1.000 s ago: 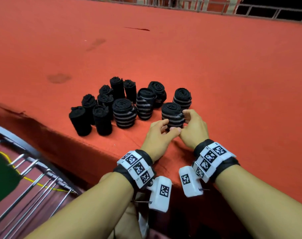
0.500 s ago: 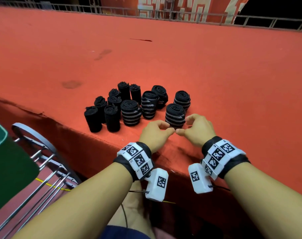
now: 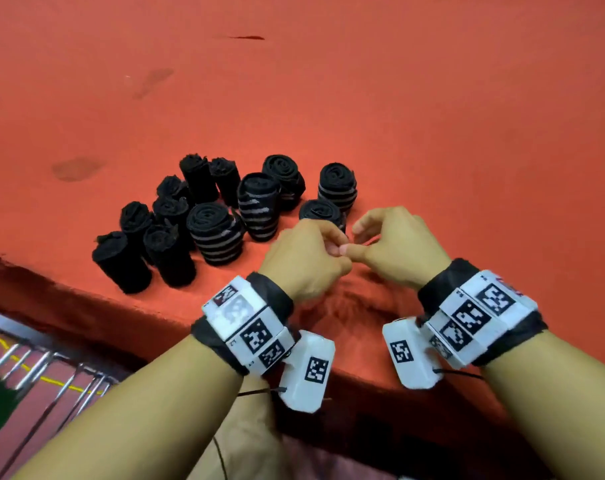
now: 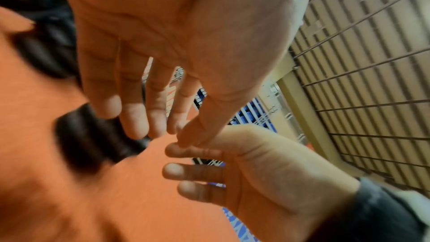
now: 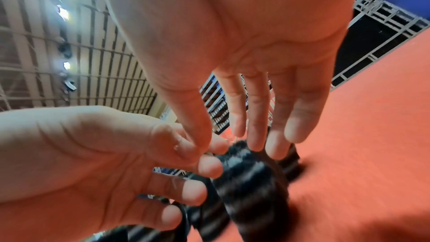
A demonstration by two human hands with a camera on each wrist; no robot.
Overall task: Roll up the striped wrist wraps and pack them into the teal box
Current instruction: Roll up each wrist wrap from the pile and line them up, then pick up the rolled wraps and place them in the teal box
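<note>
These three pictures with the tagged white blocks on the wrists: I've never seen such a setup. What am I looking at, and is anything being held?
No machine here: a person works bare-handed, wearing white camera blocks with black square markers on both wrists. The wide picture comes from a head camera looking down; the other two look along each palm.

On the red felt-covered table stand rolled black fabric wraps, some with grey stripes, some plain black.

The left hand and right hand meet thumb tip to thumb tip in front of the nearest striped roll. Neither holds anything. No teal box is clearly visible.
</note>
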